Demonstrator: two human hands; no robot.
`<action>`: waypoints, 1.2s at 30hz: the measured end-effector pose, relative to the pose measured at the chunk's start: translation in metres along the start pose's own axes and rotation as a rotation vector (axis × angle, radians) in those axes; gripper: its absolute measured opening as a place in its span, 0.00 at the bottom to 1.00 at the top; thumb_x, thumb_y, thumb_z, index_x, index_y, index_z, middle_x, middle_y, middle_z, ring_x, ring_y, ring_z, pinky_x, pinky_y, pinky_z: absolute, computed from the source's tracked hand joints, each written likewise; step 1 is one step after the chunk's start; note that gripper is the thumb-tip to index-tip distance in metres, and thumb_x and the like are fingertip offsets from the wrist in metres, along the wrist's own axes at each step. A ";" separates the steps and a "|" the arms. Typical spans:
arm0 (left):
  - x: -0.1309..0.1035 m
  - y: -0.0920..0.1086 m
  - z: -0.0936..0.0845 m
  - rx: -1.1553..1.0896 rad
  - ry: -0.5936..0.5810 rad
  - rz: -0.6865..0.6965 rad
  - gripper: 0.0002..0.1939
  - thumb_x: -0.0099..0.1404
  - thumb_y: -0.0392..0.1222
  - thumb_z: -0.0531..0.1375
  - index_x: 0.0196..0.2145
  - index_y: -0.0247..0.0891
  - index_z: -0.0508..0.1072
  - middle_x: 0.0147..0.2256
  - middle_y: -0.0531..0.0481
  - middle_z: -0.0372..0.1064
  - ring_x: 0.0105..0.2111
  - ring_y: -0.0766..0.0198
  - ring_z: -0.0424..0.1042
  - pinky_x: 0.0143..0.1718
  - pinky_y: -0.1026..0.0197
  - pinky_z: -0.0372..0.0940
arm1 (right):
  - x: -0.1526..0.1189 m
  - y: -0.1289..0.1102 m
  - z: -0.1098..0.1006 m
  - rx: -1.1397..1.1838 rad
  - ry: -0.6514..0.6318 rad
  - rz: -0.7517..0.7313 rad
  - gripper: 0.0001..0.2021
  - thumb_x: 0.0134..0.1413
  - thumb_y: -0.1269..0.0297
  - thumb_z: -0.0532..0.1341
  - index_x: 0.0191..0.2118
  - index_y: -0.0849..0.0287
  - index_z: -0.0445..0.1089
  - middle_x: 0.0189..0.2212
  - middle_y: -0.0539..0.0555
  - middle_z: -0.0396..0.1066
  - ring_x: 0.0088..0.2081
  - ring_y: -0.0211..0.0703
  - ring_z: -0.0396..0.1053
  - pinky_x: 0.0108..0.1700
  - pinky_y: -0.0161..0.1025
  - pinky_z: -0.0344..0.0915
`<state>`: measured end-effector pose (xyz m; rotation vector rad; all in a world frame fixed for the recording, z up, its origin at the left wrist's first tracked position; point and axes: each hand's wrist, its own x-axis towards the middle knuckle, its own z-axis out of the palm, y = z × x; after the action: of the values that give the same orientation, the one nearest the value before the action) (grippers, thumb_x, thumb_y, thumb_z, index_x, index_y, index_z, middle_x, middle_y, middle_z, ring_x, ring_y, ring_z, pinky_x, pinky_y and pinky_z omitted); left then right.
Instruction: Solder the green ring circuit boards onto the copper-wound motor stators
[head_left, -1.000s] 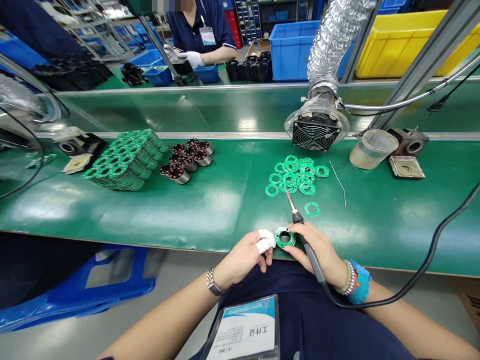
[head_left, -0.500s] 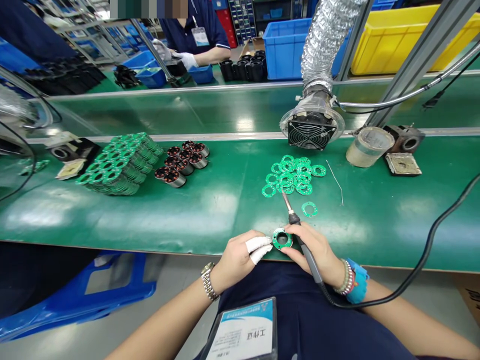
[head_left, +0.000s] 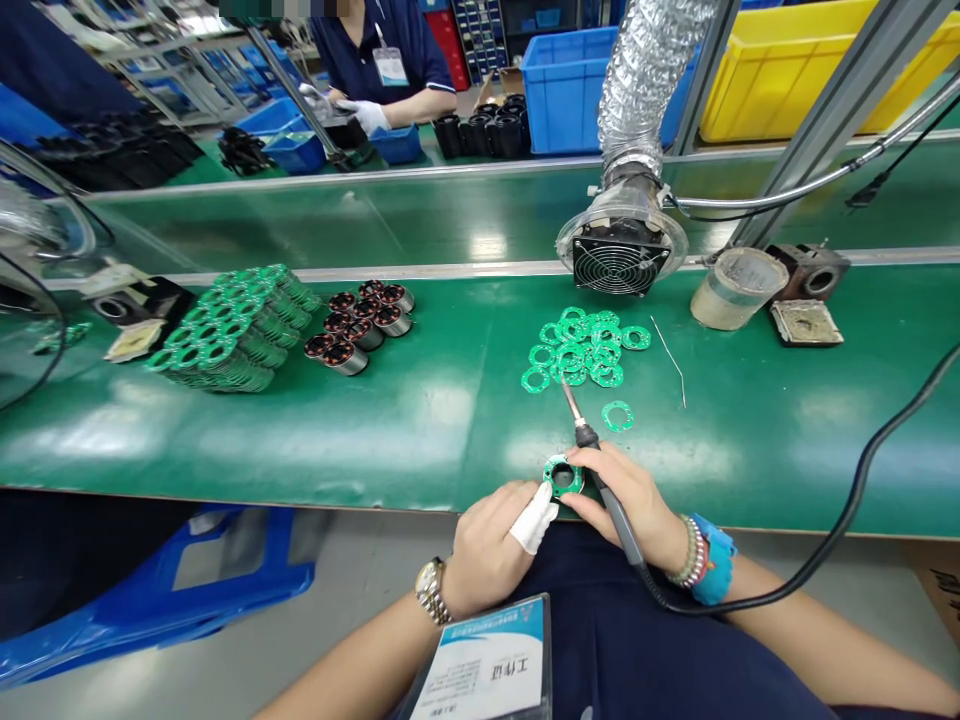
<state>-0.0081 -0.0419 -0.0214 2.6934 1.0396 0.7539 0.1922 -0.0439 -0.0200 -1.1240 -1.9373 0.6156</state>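
Near the bench's front edge, my right hand [head_left: 630, 500] grips a soldering iron [head_left: 613, 510], its tip pointing away from me toward the loose boards. The thumb and fingers of that same hand hold a motor stator topped with a green ring-shaped circuit board [head_left: 563, 477]. My left hand [head_left: 499, 535], with white finger covers [head_left: 534, 520], is closed in a pinch, fingertips against the board's lower left edge. Whatever is between those fingertips is hidden. A single ring board [head_left: 618, 416] lies just beyond, and a heap of ring boards [head_left: 589, 347] sits farther back.
Several copper-wound stators [head_left: 361, 327] and stacked board panels [head_left: 236, 325] stand left. A fume fan [head_left: 621, 266] hangs at the back. Solder wire [head_left: 670, 362], a round pot [head_left: 737, 290] and an iron stand [head_left: 808, 300] are right. The iron's cable [head_left: 855, 500] loops right. A co-worker [head_left: 382, 70] sits opposite.
My left hand has turned and moved slightly right and down, its covered fingertips now on the board's lower left edge. The right hand keeps the iron and stator almost still.
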 end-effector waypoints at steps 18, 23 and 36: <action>0.027 -0.012 0.003 -0.711 -0.135 -0.424 0.29 0.57 0.40 0.61 0.54 0.38 0.54 0.49 0.41 0.66 0.46 0.57 0.68 0.49 0.54 0.63 | 0.006 -0.002 -0.010 0.059 -0.022 0.073 0.20 0.52 0.66 0.61 0.50 0.56 0.59 0.44 0.57 0.69 0.45 0.44 0.69 0.46 0.42 0.67; 0.024 0.013 0.022 -0.485 0.119 -0.556 0.28 0.53 0.38 0.61 0.50 0.35 0.56 0.41 0.42 0.66 0.38 0.57 0.70 0.41 0.52 0.67 | 0.001 -0.010 -0.006 -0.034 0.037 0.080 0.21 0.51 0.66 0.62 0.51 0.56 0.58 0.44 0.58 0.68 0.45 0.46 0.68 0.47 0.44 0.67; 0.028 -0.014 -0.005 -0.853 -0.193 -0.592 0.08 0.62 0.42 0.54 0.32 0.35 0.68 0.31 0.48 0.69 0.32 0.63 0.70 0.38 0.60 0.66 | 0.004 -0.002 -0.011 -0.004 -0.063 0.031 0.17 0.54 0.67 0.60 0.50 0.56 0.59 0.44 0.58 0.69 0.46 0.45 0.68 0.48 0.42 0.67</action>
<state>-0.0010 -0.0134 -0.0098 1.5953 1.0577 0.6038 0.1995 -0.0414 -0.0111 -1.1510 -1.9782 0.6718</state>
